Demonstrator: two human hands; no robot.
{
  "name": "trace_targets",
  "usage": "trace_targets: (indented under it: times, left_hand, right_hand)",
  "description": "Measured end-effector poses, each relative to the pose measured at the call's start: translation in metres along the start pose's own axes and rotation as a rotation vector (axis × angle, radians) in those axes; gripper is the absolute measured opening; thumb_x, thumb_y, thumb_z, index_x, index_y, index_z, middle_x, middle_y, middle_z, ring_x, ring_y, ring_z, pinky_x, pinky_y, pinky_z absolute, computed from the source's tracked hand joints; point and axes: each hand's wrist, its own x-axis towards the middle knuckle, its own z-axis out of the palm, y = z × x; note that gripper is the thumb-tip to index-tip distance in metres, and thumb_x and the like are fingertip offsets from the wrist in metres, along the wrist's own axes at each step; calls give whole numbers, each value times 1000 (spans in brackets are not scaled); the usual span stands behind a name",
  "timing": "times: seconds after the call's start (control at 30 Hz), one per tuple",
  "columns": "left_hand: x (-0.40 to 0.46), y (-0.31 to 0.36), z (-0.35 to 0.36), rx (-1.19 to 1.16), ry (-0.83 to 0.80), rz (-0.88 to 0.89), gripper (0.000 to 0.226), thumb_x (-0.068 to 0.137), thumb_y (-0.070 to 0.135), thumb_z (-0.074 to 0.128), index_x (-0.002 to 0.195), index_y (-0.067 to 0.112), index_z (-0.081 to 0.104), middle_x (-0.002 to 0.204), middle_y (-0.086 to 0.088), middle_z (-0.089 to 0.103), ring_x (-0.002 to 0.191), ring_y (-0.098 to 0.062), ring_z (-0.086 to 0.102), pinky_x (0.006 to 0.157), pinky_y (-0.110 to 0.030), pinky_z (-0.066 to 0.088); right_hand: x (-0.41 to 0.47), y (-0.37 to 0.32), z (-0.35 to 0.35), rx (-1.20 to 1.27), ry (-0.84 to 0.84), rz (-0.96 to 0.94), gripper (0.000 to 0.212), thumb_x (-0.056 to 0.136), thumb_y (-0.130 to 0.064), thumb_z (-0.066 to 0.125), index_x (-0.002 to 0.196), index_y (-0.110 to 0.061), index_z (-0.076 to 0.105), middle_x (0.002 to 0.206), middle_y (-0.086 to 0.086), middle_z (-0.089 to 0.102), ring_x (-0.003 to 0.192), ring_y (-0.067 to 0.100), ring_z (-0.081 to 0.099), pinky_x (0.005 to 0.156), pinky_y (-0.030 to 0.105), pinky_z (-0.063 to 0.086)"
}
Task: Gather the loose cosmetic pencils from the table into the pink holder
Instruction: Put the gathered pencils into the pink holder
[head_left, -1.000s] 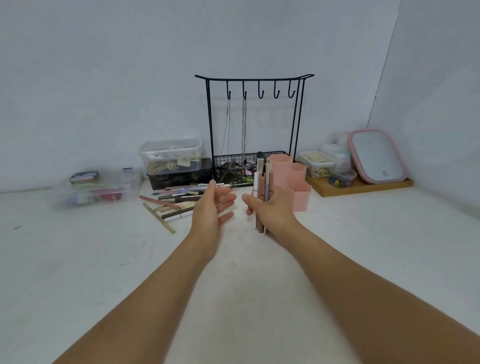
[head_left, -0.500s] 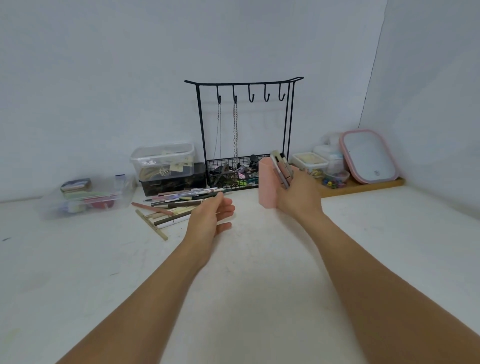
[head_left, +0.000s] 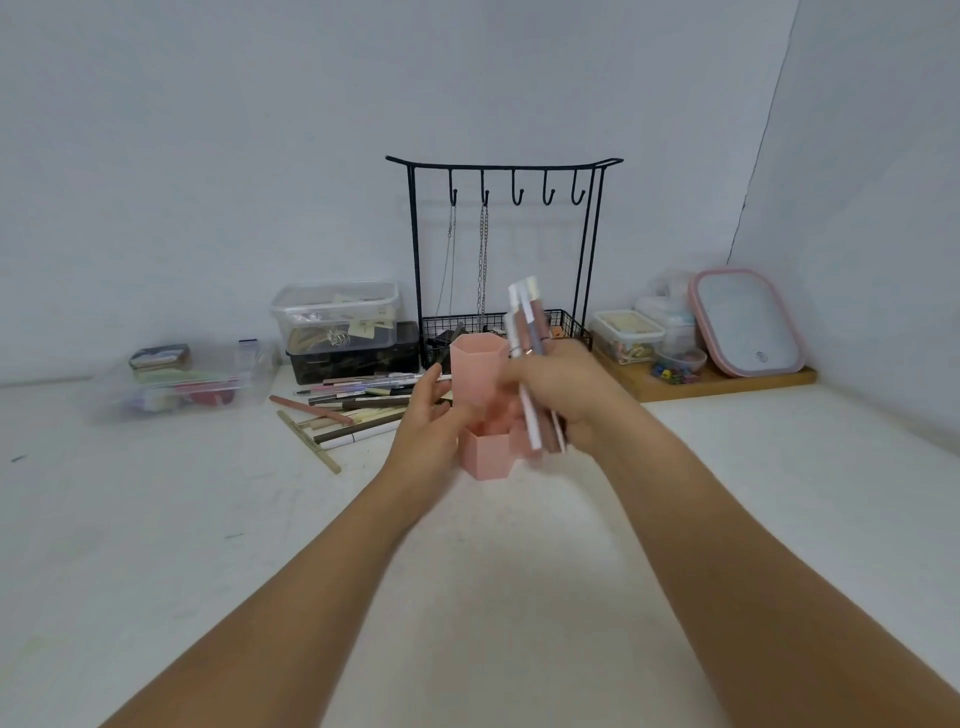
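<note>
Pink plastic holder of joined hexagonal tubes (head_left: 474, 364) stands on the white table (head_left: 208, 519), centre, in front of a black wire jewellery stand (head_left: 503, 249). Left hand (head_left: 428, 423) rests against the holder's left side, fingers loosely extended along the tall tube. Right hand (head_left: 566, 395) grips a bundle of pink, white and brown cosmetic pencils (head_left: 530, 358), tilted, just right of the holder and above its lower tubes. Pile of loose cosmetic pencils (head_left: 345, 410) lies on the table left of the holder. Clear lidded box (head_left: 335, 314) behind the pile.
</note>
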Motion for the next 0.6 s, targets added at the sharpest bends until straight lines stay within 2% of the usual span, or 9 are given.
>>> trace_targets:
  times: [0.07,0.13,0.23,0.33,0.4,0.5,0.6]
  left_hand:
    - [2,-3,-1,-24,-20,1,93,67,17,75,151,30,38,130,8,62,105,-4,69,69,-19,55]
    - [1,-6,-2,39,-46,11,89,68,23,81,148,35,43,129,8,63,112,-8,66,68,-20,56]
    - [2,-10,-4,83,-40,8,82,69,26,84,141,43,48,126,13,64,114,-4,62,65,-19,57]
    - [4,-12,-6,103,-20,11,79,67,28,86,137,43,52,122,16,66,112,-2,64,65,-18,57]
    - [3,-12,-6,97,-31,16,82,65,27,90,137,42,52,120,18,66,105,5,65,64,-17,57]
    - [0,-11,-5,95,-54,12,98,54,26,96,139,40,50,122,17,63,94,15,63,61,-21,59]
    - [-1,-10,-4,85,-62,-25,107,48,15,96,139,43,47,122,14,60,100,-3,69,65,-35,63]
  right_hand:
    - [7,-10,-15,218,121,-93,10,81,0,70,80,-7,62,58,8,60,41,16,53,49,31,53]
    - [17,-12,-30,423,218,-168,14,87,-6,70,78,-9,59,56,3,59,44,15,55,57,34,54]
    - [30,-13,-36,592,226,-199,16,88,-9,71,79,-9,57,57,2,58,50,18,58,65,37,53]
    - [44,-16,-29,722,210,-174,17,90,-5,68,82,-8,54,61,4,57,51,18,57,65,35,54]
    - [50,-12,-23,688,224,-140,17,90,-4,68,86,-7,53,63,6,56,54,19,57,64,34,54]
    - [52,-2,-16,569,202,-119,15,89,-6,70,83,-7,56,61,4,60,56,18,61,59,31,56]
    - [52,3,-10,406,190,-169,12,87,-9,73,81,-9,63,55,-1,64,53,15,65,56,28,57]
